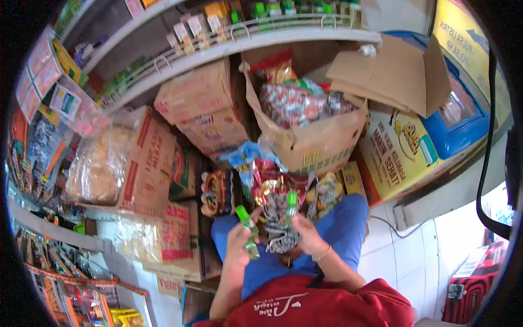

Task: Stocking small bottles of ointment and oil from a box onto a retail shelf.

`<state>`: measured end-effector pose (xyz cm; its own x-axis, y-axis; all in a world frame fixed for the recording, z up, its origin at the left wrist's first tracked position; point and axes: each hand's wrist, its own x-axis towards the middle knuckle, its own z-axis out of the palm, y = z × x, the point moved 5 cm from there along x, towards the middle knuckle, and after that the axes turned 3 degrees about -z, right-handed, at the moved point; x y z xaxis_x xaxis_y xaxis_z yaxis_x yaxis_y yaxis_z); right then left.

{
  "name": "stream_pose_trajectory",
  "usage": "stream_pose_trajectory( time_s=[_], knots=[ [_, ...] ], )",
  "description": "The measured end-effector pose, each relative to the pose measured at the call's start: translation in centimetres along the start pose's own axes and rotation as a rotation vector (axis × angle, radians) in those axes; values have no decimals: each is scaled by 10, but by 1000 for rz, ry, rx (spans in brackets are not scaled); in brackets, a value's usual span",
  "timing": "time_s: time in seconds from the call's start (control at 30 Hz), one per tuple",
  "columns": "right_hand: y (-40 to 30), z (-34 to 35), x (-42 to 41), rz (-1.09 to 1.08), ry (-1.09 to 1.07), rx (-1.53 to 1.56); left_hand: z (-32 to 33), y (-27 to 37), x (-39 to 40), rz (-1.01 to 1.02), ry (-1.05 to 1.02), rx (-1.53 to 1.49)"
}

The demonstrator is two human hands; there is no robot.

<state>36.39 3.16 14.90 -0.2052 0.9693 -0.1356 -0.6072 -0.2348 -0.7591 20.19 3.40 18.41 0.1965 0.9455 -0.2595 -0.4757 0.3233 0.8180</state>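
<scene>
In my left hand (238,241) is a small clear bottle with a bright green cap (242,213), tilted with its cap up and to the left. My right hand (309,237) grips a similar green-capped bottle (291,204), held nearly upright. Between the two hands, a bag of dark striped wrapped sweets (282,229) lies by my lap. A shiny red and gold packet (274,182) is just beyond it. My fingers cover the lower part of the right bottle.
An open cardboard box (322,143) of bagged sweets stands ahead, below a shelf rail (245,41) lined with small bottles and boxes. Stacked cartons (200,102) and a carton with bagged bread-like goods (143,167) are to the left. A yellow printed box (396,151) stands right.
</scene>
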Motion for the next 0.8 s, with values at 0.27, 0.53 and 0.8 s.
stream_pose_trajectory(
  time_s=[0.27,0.53,0.8],
  knots=[
    [-6,14,-10,228,-203,242,6,-27,-5,-220,-225,-134],
    [-11,22,-11,61,-300,-172,-2,-30,3,-211,-143,-97],
    [-20,-2,4,-53,278,-506,-45,-45,2,-109,103,-298]
  ],
)
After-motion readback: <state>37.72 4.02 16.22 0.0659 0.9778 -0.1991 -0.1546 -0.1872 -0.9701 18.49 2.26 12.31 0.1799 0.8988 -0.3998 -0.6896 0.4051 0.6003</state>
